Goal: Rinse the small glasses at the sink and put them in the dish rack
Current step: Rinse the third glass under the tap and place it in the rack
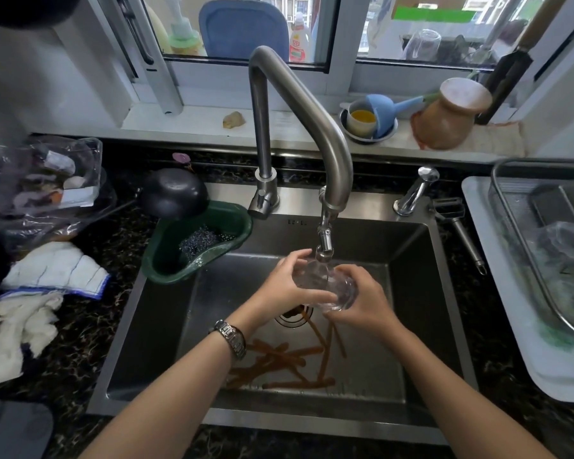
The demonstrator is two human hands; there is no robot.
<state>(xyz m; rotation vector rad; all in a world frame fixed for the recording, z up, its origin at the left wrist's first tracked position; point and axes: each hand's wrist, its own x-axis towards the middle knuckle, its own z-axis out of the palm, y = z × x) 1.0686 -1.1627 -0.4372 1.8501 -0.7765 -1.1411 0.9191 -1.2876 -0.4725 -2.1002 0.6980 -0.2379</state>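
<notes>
A small clear glass (pixel 325 283) is held tilted right under the tap's nozzle (pixel 324 250), over the steel sink (pixel 411 293). My left hand (pixel 284 286) wraps its left side, and my right hand (pixel 362 298) grips its right side and base. Whether water is running is hard to tell. At the right, the wire dish rack (pixel 524 246) sits on a white drain tray (pixel 497 313), with at least one clear glass (pixel 564 240) lying in it.
Several brown chopsticks (pixel 285 359) lie on the sink floor near the drain (pixel 294 318). A green corner basket (pixel 196 250) with a steel scrubber hangs at the sink's left rim, a black ladle (pixel 173 192) above it. Cloths (pixel 53 270) cover the left counter; a peeler (pixel 458 226) lies right.
</notes>
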